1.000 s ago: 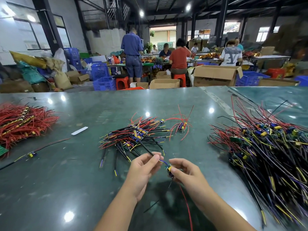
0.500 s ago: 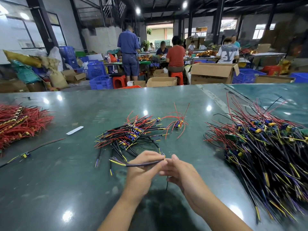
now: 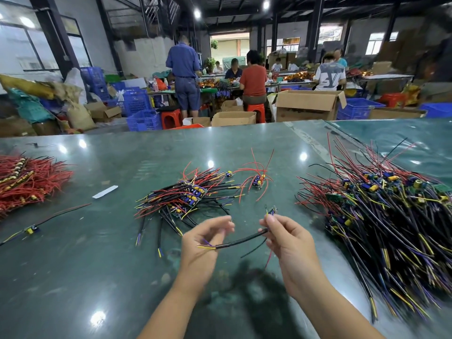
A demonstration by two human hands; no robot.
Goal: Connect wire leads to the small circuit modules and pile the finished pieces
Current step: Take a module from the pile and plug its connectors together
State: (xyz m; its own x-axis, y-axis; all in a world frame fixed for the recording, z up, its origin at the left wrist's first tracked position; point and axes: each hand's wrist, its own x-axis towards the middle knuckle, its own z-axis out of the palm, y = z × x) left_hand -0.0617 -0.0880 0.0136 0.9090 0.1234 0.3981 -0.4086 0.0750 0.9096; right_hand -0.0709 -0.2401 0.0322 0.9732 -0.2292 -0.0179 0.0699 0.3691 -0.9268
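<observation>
Both hands hover above the green table (image 3: 97,265). My right hand (image 3: 288,243) pinches a small circuit module (image 3: 271,211) from which a black sleeved lead (image 3: 241,241) runs left. My left hand (image 3: 204,243) holds that lead near its far end, where yellow and purple wire tips stick out. A thin red wire and a thin black wire hang below my right hand. Behind my hands lies a pile of wired modules (image 3: 188,199), with one red-wired module (image 3: 258,181) apart to its right.
A big heap of modules with black, yellow and red leads (image 3: 381,216) fills the right side. Red wire bundles (image 3: 27,182) lie far left, with a single wired module (image 3: 31,230) and a white strip (image 3: 105,192) near them. People work at tables beyond cardboard boxes and blue crates.
My hands have drawn apart: earlier they met over the lead, now the lead stretches between them and the module shows above my right fingers.
</observation>
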